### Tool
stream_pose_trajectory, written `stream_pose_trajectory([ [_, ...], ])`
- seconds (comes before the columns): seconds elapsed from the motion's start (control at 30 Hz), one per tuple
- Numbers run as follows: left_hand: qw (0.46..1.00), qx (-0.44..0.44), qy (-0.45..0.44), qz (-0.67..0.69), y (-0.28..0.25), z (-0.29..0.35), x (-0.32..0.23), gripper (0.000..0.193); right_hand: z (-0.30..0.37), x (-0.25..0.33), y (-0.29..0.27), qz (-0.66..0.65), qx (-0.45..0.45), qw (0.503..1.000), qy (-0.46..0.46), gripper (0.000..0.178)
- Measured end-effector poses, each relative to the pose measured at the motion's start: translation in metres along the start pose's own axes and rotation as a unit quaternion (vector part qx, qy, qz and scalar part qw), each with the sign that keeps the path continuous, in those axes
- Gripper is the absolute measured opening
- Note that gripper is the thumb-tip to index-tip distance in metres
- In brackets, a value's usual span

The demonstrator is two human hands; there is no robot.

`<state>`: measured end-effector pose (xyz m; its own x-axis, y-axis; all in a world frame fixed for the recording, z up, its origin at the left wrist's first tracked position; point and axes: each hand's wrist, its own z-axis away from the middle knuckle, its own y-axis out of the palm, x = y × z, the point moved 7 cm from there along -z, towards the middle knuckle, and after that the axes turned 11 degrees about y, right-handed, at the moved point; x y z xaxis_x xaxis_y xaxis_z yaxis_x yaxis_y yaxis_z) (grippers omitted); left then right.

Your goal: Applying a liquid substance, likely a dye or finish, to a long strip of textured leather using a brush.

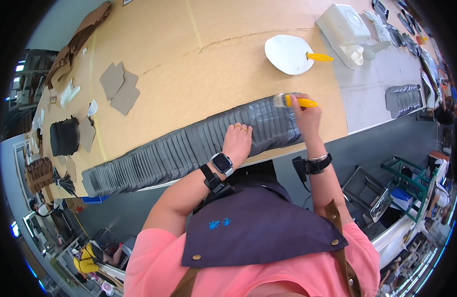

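Note:
A long row of overlapping dark grey pieces, perhaps leather, slants across the near edge of the table. My left hand rests on the row, fingers down against it and gripping nothing. In my right hand is a flat brush with a yellow handle. Its pale bristles touch the row near its right end, where several pieces look wet and shiny. Beyond it stands a white dish, and a second yellow-handled brush leans on its rim.
A whitish plastic jug lies at the back right. Another small grey stack sits at the far right. On the left are brown cut pieces, a black bundle and brown material. A green-framed rack stands below right.

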<state>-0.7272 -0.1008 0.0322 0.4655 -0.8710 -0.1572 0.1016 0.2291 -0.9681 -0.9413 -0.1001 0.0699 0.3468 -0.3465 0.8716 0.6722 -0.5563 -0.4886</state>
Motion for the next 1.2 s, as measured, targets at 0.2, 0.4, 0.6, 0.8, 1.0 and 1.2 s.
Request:
stream_pose_trajectory([
  [0.2, 1.000, 0.005, -0.004, 0.014, -0.004, -0.001, 0.000, 0.034, 0.007, -0.006, 0.043, 0.055, 0.062, 0.997, -0.005, 0.020],
  [0.4, 1.000, -0.010, 0.000, 0.004, -0.004, -0.001, 0.000, 0.032, -0.009, -0.006, -0.016, 0.102, -0.036, 0.994, -0.031, 0.019],
  [0.6, 1.000, 0.010, 0.000, 0.015, 0.000, -0.005, 0.001, 0.036, 0.021, 0.011, -0.005, 0.005, -0.002, 1.000, 0.006, 0.019],
  [0.8, 0.999, 0.025, 0.006, 0.025, -0.012, -0.006, -0.001, 0.049, 0.034, 0.002, -0.006, 0.001, 0.031, 0.998, 0.058, 0.018],
  [1.0, 0.999, 0.018, 0.014, 0.030, -0.021, -0.006, -0.003, 0.055, 0.051, -0.002, -0.008, -0.015, 0.039, 0.997, 0.065, 0.017],
  [1.2, 0.999, 0.026, 0.017, 0.019, -0.018, -0.006, -0.006, 0.059, 0.062, -0.001, -0.004, -0.004, 0.052, 0.997, 0.064, 0.017],
])
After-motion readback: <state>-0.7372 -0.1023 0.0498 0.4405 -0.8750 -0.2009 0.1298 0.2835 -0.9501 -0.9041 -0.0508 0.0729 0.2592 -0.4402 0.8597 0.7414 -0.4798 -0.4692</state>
